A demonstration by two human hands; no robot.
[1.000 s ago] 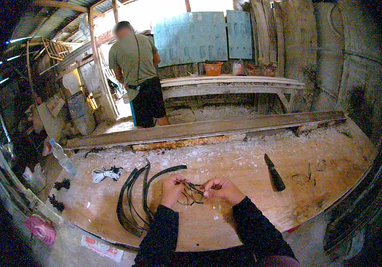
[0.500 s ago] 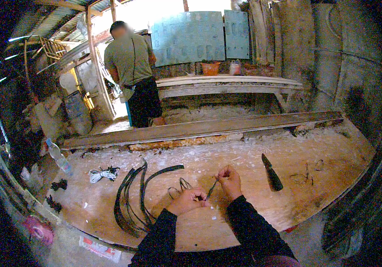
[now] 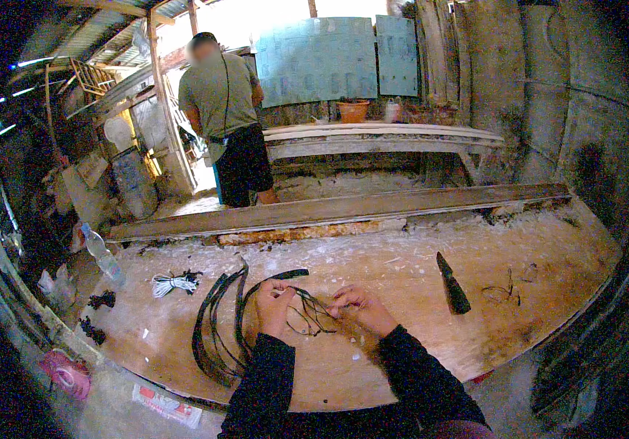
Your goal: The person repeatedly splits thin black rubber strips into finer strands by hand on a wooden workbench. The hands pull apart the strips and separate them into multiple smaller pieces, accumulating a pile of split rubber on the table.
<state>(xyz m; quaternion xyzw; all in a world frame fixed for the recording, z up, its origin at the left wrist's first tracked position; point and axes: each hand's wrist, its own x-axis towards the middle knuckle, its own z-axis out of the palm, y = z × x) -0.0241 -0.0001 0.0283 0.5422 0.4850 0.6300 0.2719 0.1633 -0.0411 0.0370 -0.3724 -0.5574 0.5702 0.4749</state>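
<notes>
My left hand [image 3: 273, 304] is closed on one end of some thin dark strips [image 3: 310, 314], above the wooden tabletop. The strips hang in loose loops between my hands. My right hand [image 3: 363, 307] pinches them at the other side, fingertips together. Just left of my left hand lie several long, curved black strips [image 3: 204, 325], partly hidden by that hand and forearm. Over to the right rests a dark-handled knife [image 3: 452, 284], its tip pointing away from me. Farther right is a small tangle of thin dark strands [image 3: 503, 295].
A white cord bundle [image 3: 174, 284] and small dark bundles [image 3: 101, 299] lie on the left. A plastic bottle [image 3: 100, 253] stands at the table's left edge. Beyond the raised back board [image 3: 343, 212], a person [image 3: 226, 110] stands by a long bench [image 3: 387, 135] holding an orange pot [image 3: 353, 112].
My left hand has moved left and away from me, and my right hand left and nearer me. The thin strips now stretch between them. The person beyond has turned the head left.
</notes>
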